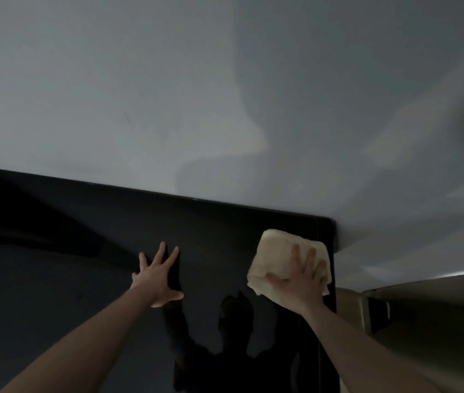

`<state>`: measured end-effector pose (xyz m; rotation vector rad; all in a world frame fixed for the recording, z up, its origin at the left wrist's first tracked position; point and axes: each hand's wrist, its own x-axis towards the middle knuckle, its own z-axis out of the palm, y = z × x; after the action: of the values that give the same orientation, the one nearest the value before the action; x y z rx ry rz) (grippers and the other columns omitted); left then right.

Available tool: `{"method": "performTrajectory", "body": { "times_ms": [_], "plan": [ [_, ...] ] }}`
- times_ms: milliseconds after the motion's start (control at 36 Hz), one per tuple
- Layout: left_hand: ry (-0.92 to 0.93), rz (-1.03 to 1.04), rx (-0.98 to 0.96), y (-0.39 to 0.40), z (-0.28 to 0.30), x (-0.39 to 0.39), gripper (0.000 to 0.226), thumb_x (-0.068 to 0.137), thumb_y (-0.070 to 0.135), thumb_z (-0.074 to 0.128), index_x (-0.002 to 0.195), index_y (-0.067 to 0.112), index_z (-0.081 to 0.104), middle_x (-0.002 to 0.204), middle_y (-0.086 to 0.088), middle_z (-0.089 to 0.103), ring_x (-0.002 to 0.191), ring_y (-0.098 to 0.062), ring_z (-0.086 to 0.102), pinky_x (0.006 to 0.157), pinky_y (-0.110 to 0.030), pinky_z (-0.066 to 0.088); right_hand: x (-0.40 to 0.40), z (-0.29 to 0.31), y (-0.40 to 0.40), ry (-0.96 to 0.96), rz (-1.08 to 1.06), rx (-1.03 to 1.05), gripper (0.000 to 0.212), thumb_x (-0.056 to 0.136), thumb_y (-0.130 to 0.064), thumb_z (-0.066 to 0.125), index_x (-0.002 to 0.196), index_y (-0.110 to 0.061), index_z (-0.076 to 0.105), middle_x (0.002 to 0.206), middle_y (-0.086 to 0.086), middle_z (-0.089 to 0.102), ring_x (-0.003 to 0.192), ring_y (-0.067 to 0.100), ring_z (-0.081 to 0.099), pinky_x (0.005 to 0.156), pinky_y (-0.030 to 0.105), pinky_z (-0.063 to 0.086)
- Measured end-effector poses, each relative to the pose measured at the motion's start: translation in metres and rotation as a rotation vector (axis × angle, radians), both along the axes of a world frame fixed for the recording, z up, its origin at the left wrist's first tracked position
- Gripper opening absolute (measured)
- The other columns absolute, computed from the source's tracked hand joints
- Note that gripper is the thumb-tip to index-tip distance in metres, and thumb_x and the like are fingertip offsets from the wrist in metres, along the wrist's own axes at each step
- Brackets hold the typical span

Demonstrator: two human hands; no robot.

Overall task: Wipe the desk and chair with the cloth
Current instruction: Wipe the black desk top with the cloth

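A glossy black desk top fills the lower middle of the head view and reflects my arms. My right hand presses a folded cream cloth flat against the black surface near its far right corner. My left hand lies flat on the same surface to the left, fingers spread, holding nothing. No chair is in view.
A pale grey wall rises behind the desk's far edge. The desk's right edge drops off beside a dim brownish object at the lower right. Dark shadowed space lies at the left.
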<state>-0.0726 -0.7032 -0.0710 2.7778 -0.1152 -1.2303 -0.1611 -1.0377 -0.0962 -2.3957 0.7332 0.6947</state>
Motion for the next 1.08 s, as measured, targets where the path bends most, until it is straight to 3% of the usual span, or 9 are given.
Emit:
{"method": "performTrajectory", "body": {
  "times_ms": [389,556,833,1083],
  "plan": [
    [0.000,0.036,-0.038,-0.002,-0.012,0.007,0.127,0.079,0.044,0.084,0.157,0.049,-0.015,0.162,0.014,-0.036,0.149,-0.049,-0.022,0.112,-0.074,0.024,0.055,-0.020,-0.031,-0.073,-0.086,-0.155,0.096,0.091,-0.071,0.046,0.159,-0.033,-0.008,0.166,0.007,-0.021,0.151,0.041,-0.017,0.120,0.060,-0.007],
    [-0.002,0.018,-0.023,-0.004,-0.011,0.007,0.128,0.078,0.043,0.085,0.157,0.049,-0.016,0.162,0.014,-0.036,0.149,-0.051,-0.020,0.112,-0.074,0.026,0.078,-0.018,-0.041,-0.020,-0.107,-0.105,0.100,0.089,-0.074,0.045,0.158,-0.034,-0.015,0.165,0.006,-0.027,0.150,0.041,-0.022,0.121,0.058,-0.008],
    [0.003,-0.019,-0.005,-0.004,-0.006,0.009,0.128,0.079,0.049,0.083,0.155,0.048,-0.020,0.162,0.012,-0.036,0.150,-0.053,-0.017,0.111,-0.067,0.037,0.004,-0.021,-0.015,-0.034,-0.129,-0.135,0.094,0.093,-0.072,0.043,0.157,-0.038,-0.016,0.167,0.002,-0.021,0.153,0.037,-0.014,0.122,0.055,-0.004],
    [-0.012,-0.037,0.001,-0.004,0.000,0.005,0.126,0.082,0.048,0.081,0.157,0.045,-0.019,0.164,0.009,-0.034,0.150,-0.054,-0.014,0.111,-0.070,0.034,-0.040,-0.024,0.012,-0.026,-0.204,-0.183,0.094,0.093,-0.071,0.044,0.158,-0.035,-0.014,0.167,0.005,-0.019,0.153,0.037,-0.011,0.122,0.058,-0.001]
  ]
}}
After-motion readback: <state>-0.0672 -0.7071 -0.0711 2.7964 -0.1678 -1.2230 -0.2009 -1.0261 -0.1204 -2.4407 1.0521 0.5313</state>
